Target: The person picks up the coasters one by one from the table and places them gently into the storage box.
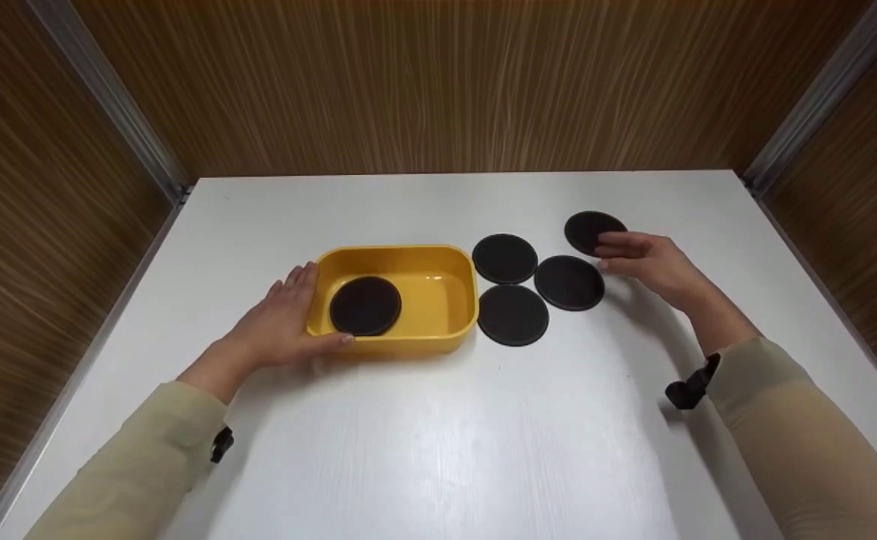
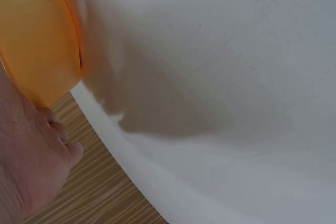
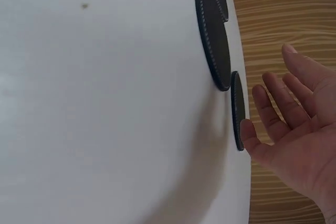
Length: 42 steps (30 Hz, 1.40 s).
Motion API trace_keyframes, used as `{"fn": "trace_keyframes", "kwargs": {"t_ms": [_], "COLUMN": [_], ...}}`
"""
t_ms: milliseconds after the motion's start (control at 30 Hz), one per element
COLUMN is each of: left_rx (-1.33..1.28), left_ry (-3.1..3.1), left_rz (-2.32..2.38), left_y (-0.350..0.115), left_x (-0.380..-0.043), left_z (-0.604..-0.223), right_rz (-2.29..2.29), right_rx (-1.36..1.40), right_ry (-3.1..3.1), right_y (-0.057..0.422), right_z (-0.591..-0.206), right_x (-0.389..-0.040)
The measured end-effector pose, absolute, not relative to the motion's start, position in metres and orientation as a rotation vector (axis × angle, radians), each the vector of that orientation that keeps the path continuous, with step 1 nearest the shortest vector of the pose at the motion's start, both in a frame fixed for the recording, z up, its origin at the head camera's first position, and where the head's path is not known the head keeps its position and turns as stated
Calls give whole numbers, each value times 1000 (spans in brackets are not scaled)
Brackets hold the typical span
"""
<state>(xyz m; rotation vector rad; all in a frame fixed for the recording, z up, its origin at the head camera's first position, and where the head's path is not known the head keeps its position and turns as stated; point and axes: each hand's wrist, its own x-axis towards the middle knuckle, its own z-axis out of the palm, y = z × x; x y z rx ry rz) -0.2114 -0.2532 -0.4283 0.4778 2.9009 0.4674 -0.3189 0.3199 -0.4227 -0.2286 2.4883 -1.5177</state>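
The yellow rectangular box (image 1: 459, 341) stands on the white table. One black round coaster (image 1: 365, 306) lies inside, toward its left end. My left hand (image 1: 277, 319) holds the box's left end, thumb along the front rim and fingers against the left side. In the left wrist view, bent fingers of the left hand (image 2: 37, 145) meet the orange-looking box wall (image 2: 39, 35). My right hand (image 1: 656, 266) hovers with loosely extended fingers over the edge of the far-right coaster (image 1: 590, 231). The right wrist view shows nothing in the right hand (image 3: 299, 124).
Other black coasters lie right of the box: a back one (image 1: 505, 259), a front one (image 1: 513, 315) and a right one (image 1: 569, 283), set close together. Stitching runs along a coaster's edge (image 3: 214, 38). Wood-grain panels (image 1: 438, 90) enclose the table (image 1: 438, 450) at the back and sides.
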Motion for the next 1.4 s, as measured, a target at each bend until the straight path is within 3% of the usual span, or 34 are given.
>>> {"fn": "trace_keyframes", "kwargs": {"t_ms": [1400], "left_rx": [469], "left_ry": [2908], "left_rz": [478], "left_y": [-254], "left_x": [-210], "left_z": [-424], "right_rz": [-1208], "right_rx": [-341], "right_ry": [2430], "right_y": [306], "right_z": [-445], "right_x": [-313]}}
